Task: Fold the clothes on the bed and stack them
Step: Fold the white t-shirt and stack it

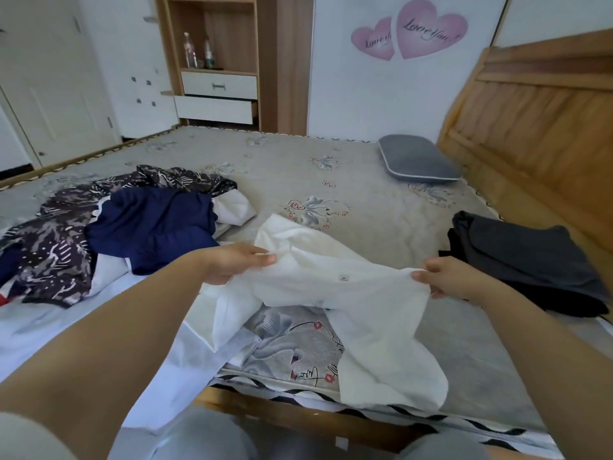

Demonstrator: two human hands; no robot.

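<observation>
Both edges of the white shirt, lifted over the bed near its front edge, are pinched by the left hand and right hand; thin, limp, light fabric is judged best gripped at seams.

Crumpled white shirt lifted over bed's near edge; unfolded pile left; dark stack right

White shirt; navy garment; dark patterned cloth with pale marks; dark grey stack; grey pillow; beige flowered mattress.
</observation>
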